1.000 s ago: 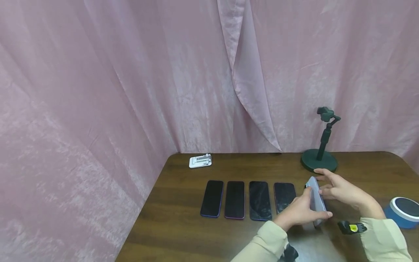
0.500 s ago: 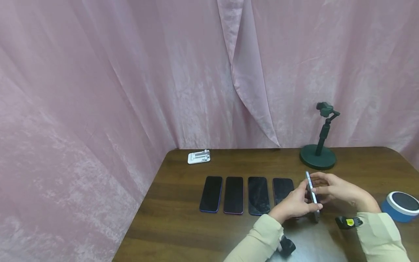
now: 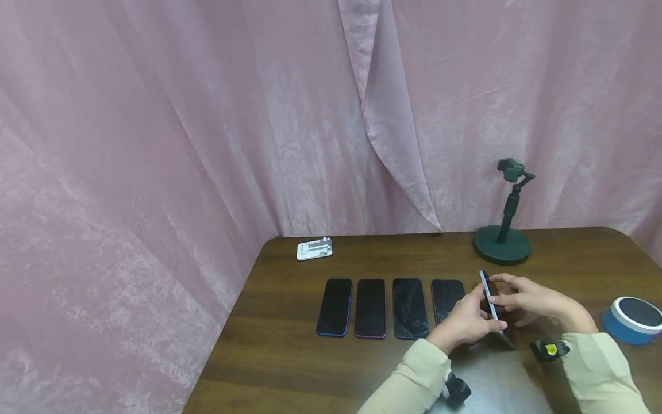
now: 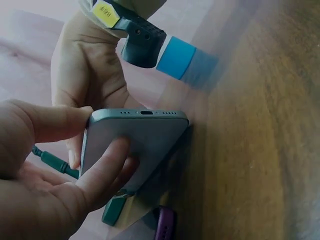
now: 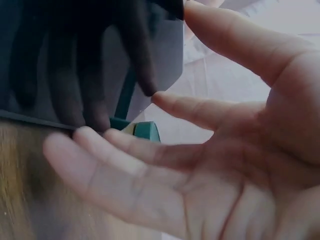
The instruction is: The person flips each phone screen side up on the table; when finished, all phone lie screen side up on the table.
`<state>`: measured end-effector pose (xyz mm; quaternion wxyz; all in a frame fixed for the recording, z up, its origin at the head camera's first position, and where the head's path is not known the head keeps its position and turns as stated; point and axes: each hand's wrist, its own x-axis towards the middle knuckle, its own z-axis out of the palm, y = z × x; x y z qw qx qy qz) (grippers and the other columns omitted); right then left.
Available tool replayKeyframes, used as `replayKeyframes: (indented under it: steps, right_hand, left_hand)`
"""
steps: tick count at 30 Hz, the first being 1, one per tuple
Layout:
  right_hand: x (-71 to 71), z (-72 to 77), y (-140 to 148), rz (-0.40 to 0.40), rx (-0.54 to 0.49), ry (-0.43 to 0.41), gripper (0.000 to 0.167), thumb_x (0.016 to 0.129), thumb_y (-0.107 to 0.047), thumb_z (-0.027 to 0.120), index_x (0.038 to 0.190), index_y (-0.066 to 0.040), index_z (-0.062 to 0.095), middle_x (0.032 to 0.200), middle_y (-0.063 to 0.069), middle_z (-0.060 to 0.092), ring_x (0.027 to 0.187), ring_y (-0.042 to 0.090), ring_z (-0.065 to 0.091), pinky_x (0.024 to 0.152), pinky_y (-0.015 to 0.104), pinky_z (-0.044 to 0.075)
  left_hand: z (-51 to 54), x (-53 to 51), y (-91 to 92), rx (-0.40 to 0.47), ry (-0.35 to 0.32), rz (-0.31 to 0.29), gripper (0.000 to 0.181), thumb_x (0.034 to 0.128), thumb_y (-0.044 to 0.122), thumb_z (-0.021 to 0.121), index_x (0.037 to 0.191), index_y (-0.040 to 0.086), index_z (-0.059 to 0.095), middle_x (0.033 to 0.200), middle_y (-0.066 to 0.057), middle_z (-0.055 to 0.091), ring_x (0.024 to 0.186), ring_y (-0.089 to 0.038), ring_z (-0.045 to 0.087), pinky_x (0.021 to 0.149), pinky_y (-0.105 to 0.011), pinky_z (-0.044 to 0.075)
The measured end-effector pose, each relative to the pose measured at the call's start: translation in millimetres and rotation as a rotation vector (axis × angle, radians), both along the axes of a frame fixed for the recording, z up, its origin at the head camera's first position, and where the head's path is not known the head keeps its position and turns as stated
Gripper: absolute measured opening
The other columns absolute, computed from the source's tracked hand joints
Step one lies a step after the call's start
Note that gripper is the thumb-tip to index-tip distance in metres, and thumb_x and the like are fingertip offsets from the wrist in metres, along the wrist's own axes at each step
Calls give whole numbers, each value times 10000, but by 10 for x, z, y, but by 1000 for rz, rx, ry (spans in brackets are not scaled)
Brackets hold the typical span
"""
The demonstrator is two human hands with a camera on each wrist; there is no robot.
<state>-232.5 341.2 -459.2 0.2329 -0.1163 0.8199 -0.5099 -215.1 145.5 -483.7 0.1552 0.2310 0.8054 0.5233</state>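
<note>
A pale smartphone [image 3: 485, 283] is held on edge above the right part of the table, its narrow side toward the head camera. My left hand [image 3: 462, 323] grips it, the thumb on one edge and fingers against the pale back [image 4: 150, 137], as the left wrist view shows. The end with the charging port faces that camera. My right hand [image 3: 535, 300] is on the screen side, fingers nearly straight and spread. In the right wrist view its thumb and index fingertips touch the dark screen's [image 5: 167, 60] edge; whether the other fingers touch is unclear.
Several dark phones lie in a row left of the hands, the nearest phone [image 3: 447, 296] partly behind my left hand. A green phone stand [image 3: 501, 244] is behind the hands, a white folding stand [image 3: 314, 249] at the back left, a blue round container [image 3: 628, 328] at right.
The smartphone has turned from showing its broad pale back to standing edge-on, its screen toward my right hand. My right hand has come closer to it. The head view has shifted slightly.
</note>
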Motion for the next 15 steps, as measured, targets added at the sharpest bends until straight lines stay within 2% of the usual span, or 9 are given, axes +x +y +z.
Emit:
replayKeyframes:
  steps: [2,5,8,12,15]
  right_hand:
    - [-9,-2,-23,-28,52,13,688,1005,-194,627,1417,196,237,1117,280,569,964,405,656,701,565,575]
    - [-23,-3,-57,-55,138,44,728,986,-233,661,1389,221,260,1141,368,528,964,450,646,670,557,577]
    - [-42,6,-96,-74,209,67,788,962,-260,698,1367,255,261,1228,480,438,1009,525,607,653,557,576]
    - [-73,6,-133,-88,273,81,822,934,-255,735,1330,291,266,1265,537,359,1017,564,586,645,554,575]
    - [-87,-6,-138,-92,292,87,807,913,-216,751,1303,304,274,1225,528,385,979,543,602,647,554,575]
  left_hand:
    - [-1,14,20,-13,-3,34,570,840,-16,787,1330,79,512,1034,7,671,765,3,643,604,-162,489]
    - [-6,33,46,-56,13,77,515,811,-11,814,1247,79,556,959,33,602,715,18,595,595,-151,477]
    - [-11,41,70,-124,50,124,499,783,22,849,1204,92,590,977,43,492,726,19,526,627,-145,460]
    - [-2,53,93,-266,135,187,499,759,109,883,1187,91,628,1081,5,465,880,-35,530,757,-148,458]
    - [2,56,110,-345,183,214,531,748,157,889,1209,82,637,1150,-18,492,1029,-69,547,853,-155,453]
